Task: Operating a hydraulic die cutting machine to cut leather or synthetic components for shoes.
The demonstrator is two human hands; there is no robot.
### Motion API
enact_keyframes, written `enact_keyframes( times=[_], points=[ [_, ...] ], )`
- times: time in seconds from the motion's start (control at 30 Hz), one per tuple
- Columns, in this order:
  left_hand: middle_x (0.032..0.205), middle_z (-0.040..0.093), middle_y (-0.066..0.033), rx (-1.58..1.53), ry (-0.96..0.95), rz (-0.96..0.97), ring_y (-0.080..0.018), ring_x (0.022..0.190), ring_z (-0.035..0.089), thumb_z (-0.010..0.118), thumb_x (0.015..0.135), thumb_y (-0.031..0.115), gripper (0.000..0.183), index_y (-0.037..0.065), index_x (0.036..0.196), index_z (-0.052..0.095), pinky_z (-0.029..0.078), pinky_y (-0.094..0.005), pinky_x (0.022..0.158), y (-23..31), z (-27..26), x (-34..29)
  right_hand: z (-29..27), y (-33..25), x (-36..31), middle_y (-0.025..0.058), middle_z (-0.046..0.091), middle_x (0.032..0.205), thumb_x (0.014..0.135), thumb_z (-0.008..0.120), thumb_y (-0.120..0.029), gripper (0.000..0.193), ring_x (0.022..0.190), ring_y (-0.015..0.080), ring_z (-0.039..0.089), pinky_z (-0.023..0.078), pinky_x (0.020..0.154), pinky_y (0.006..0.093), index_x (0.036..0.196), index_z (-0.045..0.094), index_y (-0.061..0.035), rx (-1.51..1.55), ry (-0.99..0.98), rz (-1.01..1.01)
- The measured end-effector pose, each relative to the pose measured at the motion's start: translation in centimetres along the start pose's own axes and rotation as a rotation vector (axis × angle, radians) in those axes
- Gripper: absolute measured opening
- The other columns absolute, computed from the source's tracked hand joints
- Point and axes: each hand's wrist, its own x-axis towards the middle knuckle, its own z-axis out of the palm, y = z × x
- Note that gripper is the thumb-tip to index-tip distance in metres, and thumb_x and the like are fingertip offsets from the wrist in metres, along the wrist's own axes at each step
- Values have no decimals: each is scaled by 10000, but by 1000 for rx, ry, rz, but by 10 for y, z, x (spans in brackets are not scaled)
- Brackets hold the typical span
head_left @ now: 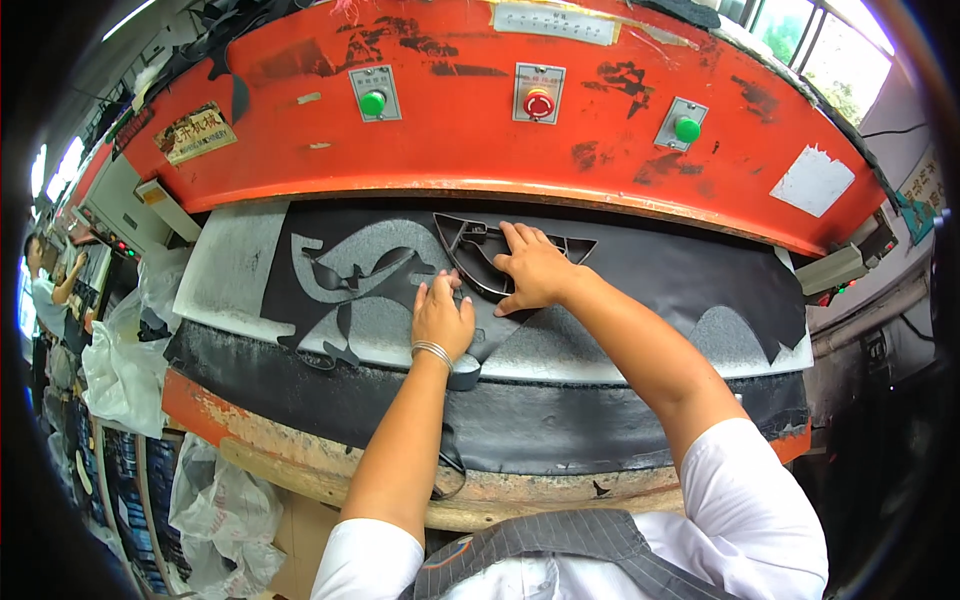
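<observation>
A dark metal cutting die [461, 232] with a curved, blade-like outline and inner braces stands on a black leather-like sheet [650, 265]. My right hand [533, 268] spans the die from above, fingers on its far side and thumb on its near side. Beside the die's left end, my left hand [443, 318] lies on the sheet with its fingers stretched forward; its fingertips are close to the die's edge, and I cannot tell if they touch it. Left of it, cut-out strips of the sheet [345, 282] lie twisted over the grey-white cutting board [225, 265].
The red press beam [450, 140] spans the far side, with two green buttons [373, 103] [687, 129] and a red one [539, 104]. A dark padded ledge [560, 420] runs along the near edge. Plastic bags [130, 350] hang at left. Another person [50, 285] is at far left.
</observation>
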Motion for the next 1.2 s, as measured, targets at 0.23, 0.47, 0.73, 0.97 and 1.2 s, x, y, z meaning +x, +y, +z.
enact_keyframes(
  times=[0.23, 0.47, 0.73, 0.97, 1.2],
  points=[
    [1319, 546, -173, 75, -3, -34, -277, 1329, 409, 572, 837, 143, 307, 55, 1099, 439, 215, -422, 1134, -3, -9, 1, 49, 4, -72, 336, 163, 1491, 654, 825, -395, 798, 1412, 456, 131, 150, 1122, 547, 1353, 485, -213, 278, 442, 457],
    [1333, 544, -176, -37, -14, -32, -274, 1347, 399, 557, 824, 91, 277, 64, 1069, 431, 198, -425, 1127, -2, -3, 10, 76, 10, -73, 369, 428, 1307, 662, 810, -381, 528, 1304, 469, 358, 242, 1099, 533, 1072, 608, -116, 320, 624, 520],
    [1302, 571, -154, -99, -85, -50, -256, 1332, 417, 539, 836, 106, 233, 65, 1045, 443, 196, -426, 1139, -5, -11, 5, 83, 4, -75, 341, 536, 1179, 623, 818, -391, 501, 1204, 465, 471, 374, 1016, 552, 961, 620, -78, 220, 674, 506],
    [1257, 592, -153, -19, -1, -4, -284, 1278, 463, 536, 821, 110, 221, 51, 1020, 458, 259, -451, 1113, 8, -4, 4, 75, 5, -87, 323, 493, 1236, 658, 794, -426, 516, 1197, 457, 466, 373, 1008, 563, 981, 598, -74, 123, 575, 531],
    [1206, 598, -176, -545, 150, -158, -295, 1164, 547, 632, 837, 123, 245, 28, 1049, 555, 413, -383, 992, -34, -27, 10, 40, -9, -109, 207, 418, 1396, 807, 734, -241, 680, 1325, 310, 379, 293, 1095, 410, 1351, 414, 13, 525, 1010, 556]
  ],
)
